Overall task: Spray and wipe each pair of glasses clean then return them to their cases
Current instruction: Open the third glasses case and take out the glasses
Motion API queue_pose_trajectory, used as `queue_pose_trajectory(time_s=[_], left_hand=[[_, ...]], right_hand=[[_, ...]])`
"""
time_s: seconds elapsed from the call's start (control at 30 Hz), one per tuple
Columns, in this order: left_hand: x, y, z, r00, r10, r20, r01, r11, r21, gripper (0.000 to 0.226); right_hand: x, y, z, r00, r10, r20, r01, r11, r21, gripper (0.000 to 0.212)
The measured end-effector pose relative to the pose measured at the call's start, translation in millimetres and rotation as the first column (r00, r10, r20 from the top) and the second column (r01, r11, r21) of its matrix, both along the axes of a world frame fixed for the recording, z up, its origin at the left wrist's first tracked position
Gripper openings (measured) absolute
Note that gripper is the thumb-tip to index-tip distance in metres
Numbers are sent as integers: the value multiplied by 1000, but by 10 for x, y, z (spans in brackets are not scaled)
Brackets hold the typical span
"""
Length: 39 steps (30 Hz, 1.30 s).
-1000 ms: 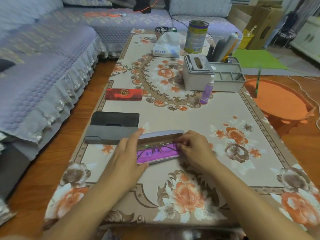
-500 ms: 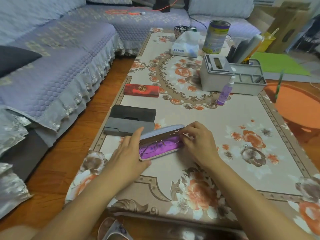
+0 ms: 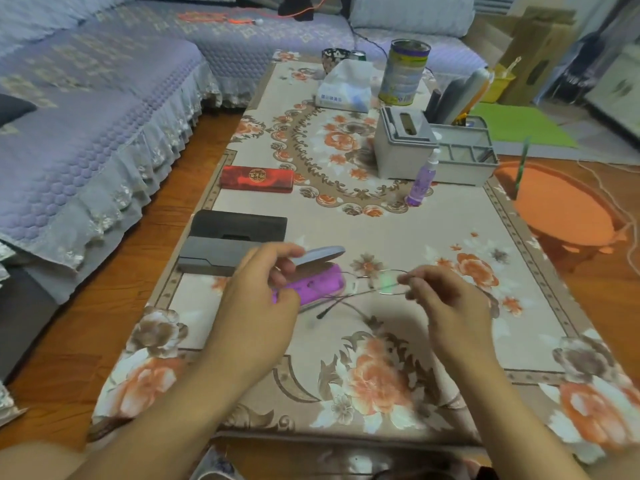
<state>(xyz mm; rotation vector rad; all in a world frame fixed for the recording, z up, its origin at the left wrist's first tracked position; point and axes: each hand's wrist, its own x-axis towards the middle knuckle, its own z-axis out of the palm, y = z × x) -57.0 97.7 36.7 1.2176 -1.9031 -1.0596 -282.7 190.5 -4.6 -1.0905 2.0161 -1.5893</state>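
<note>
I'm pinching glasses [image 3: 377,285] w/ R hand [image 3: 446,299], long axis pointing toward L hand [image 3: 263,292], loosely curled, holding nothing; spray bottle [image 3: 423,178] beyond R, nearer it.

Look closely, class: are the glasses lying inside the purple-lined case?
No, the right hand holds the glasses beside the open case.
</note>
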Motion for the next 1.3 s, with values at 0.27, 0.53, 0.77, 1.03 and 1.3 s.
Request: queue_pose_trajectory(time_s=[0.27,0.53,0.77,1.03,1.3], left_hand=[[-470,482,-136,940,-108,-325,239,886,398,30],[-628,581,-20,743,31,-668,476,677,562,23],[-626,540,-28,667,79,-741,601,532,597,31],[-571,357,61,903,-271,-334,346,918,193,19],[-643,143,-58,915,-402,26,338,732,-592,17]], right_hand=[[-134,723,103,834,-127,537,161,987,-18,10],[-254,762,272,889,-53,455,72,997,-26,17],[-440,831,311,914,-26,405,46,998,-41,9],[-731,901,579,872,241,427,-234,970,-70,28],[-858,1013,720,892,353,282,-360,932,-29,53]])
